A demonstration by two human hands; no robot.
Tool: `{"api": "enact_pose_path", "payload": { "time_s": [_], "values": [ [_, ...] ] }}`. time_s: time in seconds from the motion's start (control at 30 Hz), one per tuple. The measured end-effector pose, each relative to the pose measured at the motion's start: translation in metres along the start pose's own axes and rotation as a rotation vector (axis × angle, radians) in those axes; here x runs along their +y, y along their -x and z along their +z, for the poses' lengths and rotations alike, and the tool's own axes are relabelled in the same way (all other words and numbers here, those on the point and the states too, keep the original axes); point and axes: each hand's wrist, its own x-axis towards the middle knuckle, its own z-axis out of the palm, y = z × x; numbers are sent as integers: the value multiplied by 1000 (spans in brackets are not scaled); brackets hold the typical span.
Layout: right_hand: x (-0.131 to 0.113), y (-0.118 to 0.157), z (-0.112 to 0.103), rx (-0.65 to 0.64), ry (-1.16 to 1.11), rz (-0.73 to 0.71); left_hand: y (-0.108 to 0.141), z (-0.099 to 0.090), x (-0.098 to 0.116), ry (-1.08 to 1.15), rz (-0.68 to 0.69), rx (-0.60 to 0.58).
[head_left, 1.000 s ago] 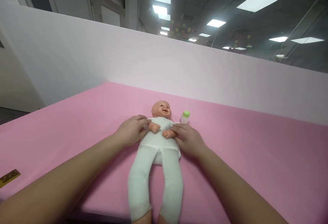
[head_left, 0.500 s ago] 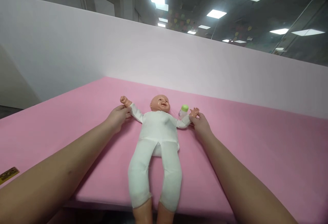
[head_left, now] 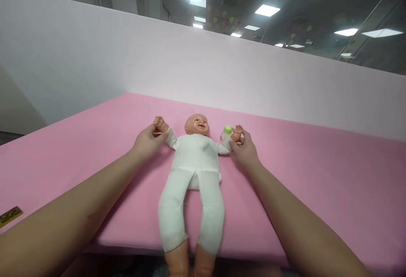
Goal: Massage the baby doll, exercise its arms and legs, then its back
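Observation:
A baby doll (head_left: 197,154) in a white cloth body lies on its back, its head toward the wall and its lower legs at the front edge. My left hand (head_left: 148,141) is closed round the doll's arm at the wrist, on the left of the view. On the other side, my right hand (head_left: 245,148) grips the doll's other arm by the wrist. Both doll hands stick up past my fingers. Just behind the doll's arm on the right stands a small bottle (head_left: 226,136) with a green cap, partly covered by that arm.
The doll rests on a pink padded surface (head_left: 104,129). A white wall (head_left: 222,65) runs along its back, with dark glass (head_left: 285,23) above it. A yellow and black label (head_left: 11,216) lies at the left edge.
Both my hands have drawn the doll's arms slightly upward and inward, closer to its body. The arm on the right now overlaps the bottle. The view has shifted slightly.

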Motion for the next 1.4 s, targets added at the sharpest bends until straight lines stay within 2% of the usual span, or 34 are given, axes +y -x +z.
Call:
{"api": "enact_pose_path", "payload": {
  "time_s": [0.1, 0.17, 0.3, 0.47, 0.63, 0.73, 0.83, 1.03, 1.13, 1.2, 1.27, 1.4],
  "values": [
    [-22, 15, 8, -99, 106, -202, 20, 7, 19, -254, 252, -103],
    [-34, 23, 12, -196, 221, -311, 27, 12, 28, -414, 374, -166],
    [-44, 28, 17, -363, 409, -487, 29, 16, 30, -716, 552, -297],
    [-39, 27, 18, -409, 443, -604, 27, 14, 23, -872, 610, -358],
    [-42, 30, 19, -413, 439, -612, 28, 15, 25, -868, 616, -357],
    [-44, 31, 18, -414, 335, -533, 29, 15, 28, -738, 556, -326],
    [-38, 28, 17, -383, 164, -369, 25, 11, 26, -552, 440, -276],
    [0, 0, 4, -67, -177, -29, -1, 0, -3, -80, 43, -100],
    [21, -15, -5, 7, -309, 128, -18, -4, -18, 204, -182, -10],
    [32, -22, -10, 26, -272, 230, -26, -6, -24, 337, -293, 26],
    [41, -26, -14, 30, -122, 307, -31, -7, -27, 393, -353, 59],
    [51, -30, -19, 9, 45, 336, -34, -8, -27, 405, -400, 80]
  ]
}}
